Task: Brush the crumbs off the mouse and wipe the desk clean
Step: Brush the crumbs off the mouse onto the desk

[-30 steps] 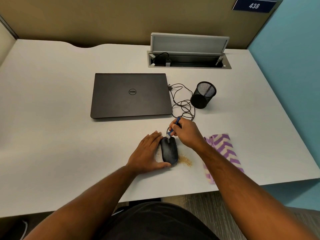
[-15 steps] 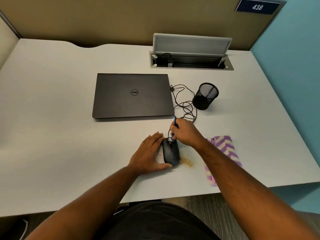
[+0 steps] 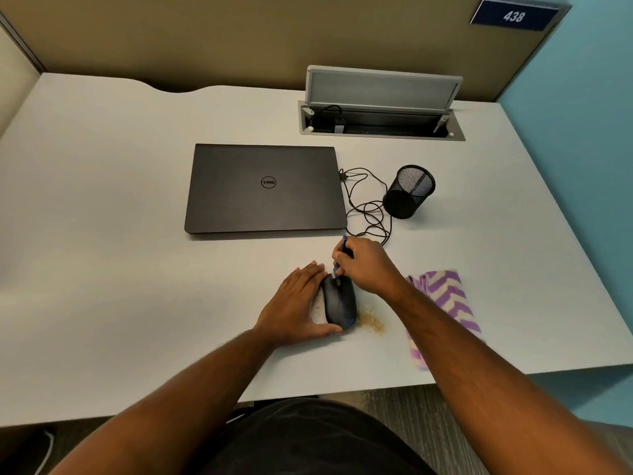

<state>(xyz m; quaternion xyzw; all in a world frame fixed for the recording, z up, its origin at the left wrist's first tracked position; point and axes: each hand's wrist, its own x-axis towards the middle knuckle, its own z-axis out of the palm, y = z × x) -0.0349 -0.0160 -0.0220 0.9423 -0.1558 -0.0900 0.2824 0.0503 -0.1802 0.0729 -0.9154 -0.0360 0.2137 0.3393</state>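
Note:
A black mouse (image 3: pixel 339 301) lies on the white desk (image 3: pixel 120 269) near its front edge. My left hand (image 3: pixel 294 305) rests flat against the mouse's left side, with the thumb hooked round its near end. My right hand (image 3: pixel 364 265) grips a small blue brush (image 3: pixel 341 252), whose tip touches the far end of the mouse. A patch of tan crumbs (image 3: pixel 370 323) lies on the desk just right of the mouse. A few more crumbs (image 3: pixel 318 303) show between my left palm and the mouse. A purple and cream zigzag cloth (image 3: pixel 445 299) lies to the right, partly under my right forearm.
A closed dark laptop (image 3: pixel 265 188) lies behind the mouse. The mouse's tangled black cable (image 3: pixel 371 207) runs between it and a black mesh pen cup (image 3: pixel 409 192). An open cable hatch (image 3: pixel 382 121) sits at the back. A blue wall bounds the right side.
My right hand has tilted the brush more upright and shifted it slightly left over the far end of the mouse. My left hand and the crumbs have stayed put.

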